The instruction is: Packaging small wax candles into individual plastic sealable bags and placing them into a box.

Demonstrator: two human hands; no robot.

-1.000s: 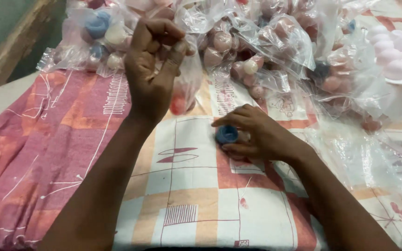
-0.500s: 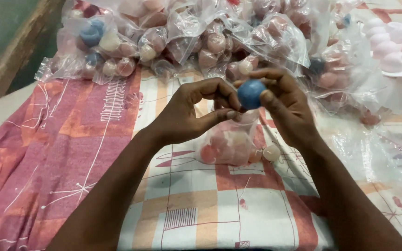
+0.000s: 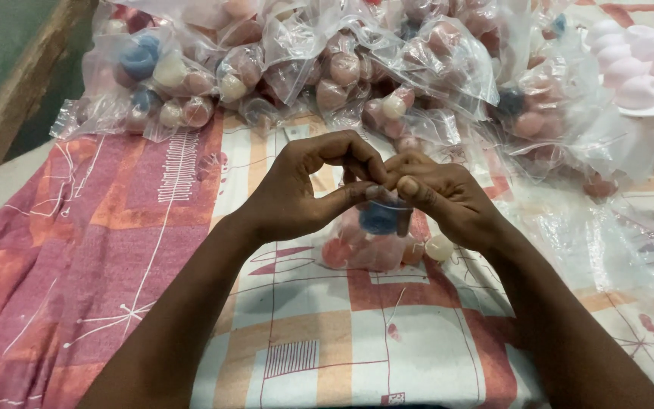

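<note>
My left hand (image 3: pixel 300 189) and my right hand (image 3: pixel 448 198) meet fingertip to fingertip above the patterned cloth (image 3: pixel 130 250). Together they pinch the mouth of a small clear plastic bag (image 3: pixel 376 238) that hangs below them. Inside it I see a blue ball (image 3: pixel 380 218) near the top and several pink and cream balls under it. The bag's bottom rests on or just above the cloth; I cannot tell which.
Many clear bags filled with pink, cream and blue balls (image 3: pixel 327 68) are piled along the far side. A white tray of pale pink domes (image 3: pixel 637 68) sits at the far right. Loose empty plastic bags (image 3: pixel 615 227) lie to my right. A wooden edge (image 3: pixel 17 106) runs at the left.
A second ago my right hand picked a blue ball off the cloth while my left hand was raised. The hands came together, and the ball now sits inside the bag.
</note>
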